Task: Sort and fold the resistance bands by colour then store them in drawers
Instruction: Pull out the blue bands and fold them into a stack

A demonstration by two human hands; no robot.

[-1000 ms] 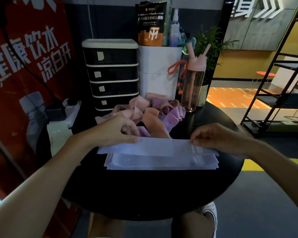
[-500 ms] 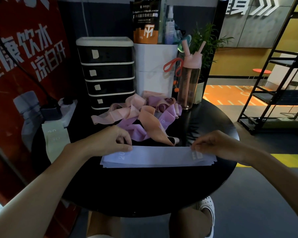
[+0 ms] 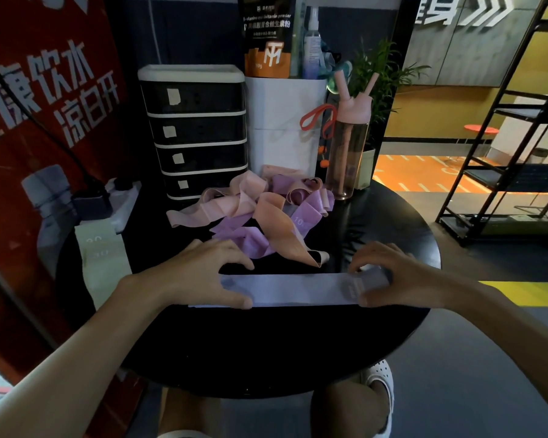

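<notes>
Right now my left hand point(image 3: 203, 275) lies spread over the left end of the flat lavender bands point(image 3: 298, 289), fingers at the far edge and thumb at the near edge, pressing them onto the round black worktop point(image 3: 266, 349). My right hand point(image 3: 396, 279) curls round the right end of the same bands, thumb at the near edge and fingers on top, and that end is raised a little. Just behind lies a loose heap of pink, orange and purple bands point(image 3: 253, 216). Further back stands the black drawer unit point(image 3: 196, 131), its drawers closed, with a pink bottle point(image 3: 350, 147) off to its right. At the worktop's left edge lie pale green bands point(image 3: 103, 260).
</notes>
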